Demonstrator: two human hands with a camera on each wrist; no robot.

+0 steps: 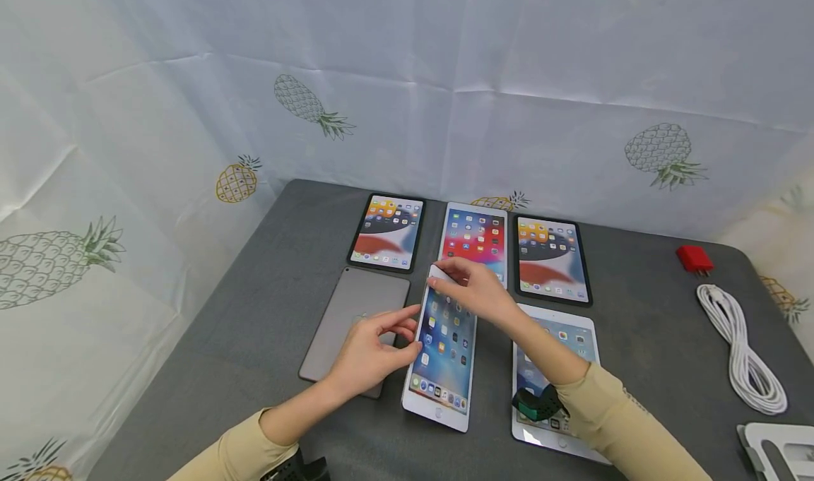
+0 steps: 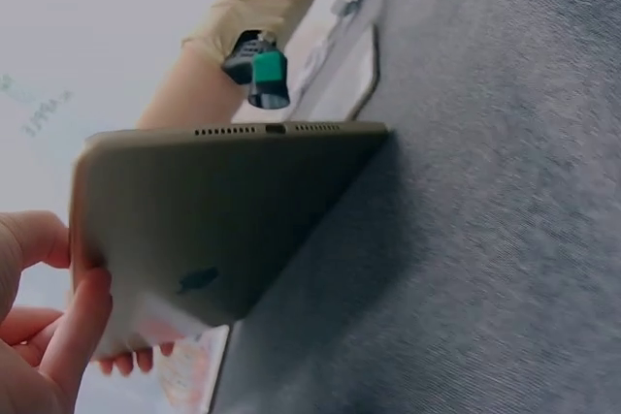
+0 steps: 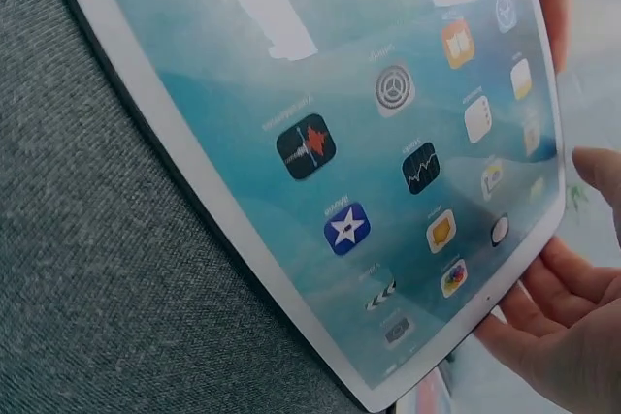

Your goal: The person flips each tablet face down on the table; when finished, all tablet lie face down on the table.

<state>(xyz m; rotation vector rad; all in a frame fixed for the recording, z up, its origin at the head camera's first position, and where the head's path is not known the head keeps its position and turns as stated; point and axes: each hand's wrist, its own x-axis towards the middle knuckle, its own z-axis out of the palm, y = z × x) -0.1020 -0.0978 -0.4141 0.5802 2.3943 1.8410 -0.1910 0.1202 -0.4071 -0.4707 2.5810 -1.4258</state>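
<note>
A white-framed tablet (image 1: 443,357) with a blue home screen stands tilted over the table, its left long side raised and its right long side down by the cloth. My left hand (image 1: 372,347) pinches the raised left edge between thumb and fingers. At the top end, my right hand (image 1: 475,290) holds the tablet, fingers behind the edge and thumb toward the front. The left wrist view shows the tablet's dark back (image 2: 204,230) and its speaker holes. Left of it lies a grey tablet (image 1: 346,311), face down, partly hidden by my left hand.
A row at the back has a black-framed tablet (image 1: 386,232), a white tablet (image 1: 473,234) and another black-framed tablet (image 1: 552,258). Under my right forearm lies a white tablet (image 1: 579,329). At right are a red charger (image 1: 694,258), a coiled white cable (image 1: 740,354) and a white stand (image 1: 779,442).
</note>
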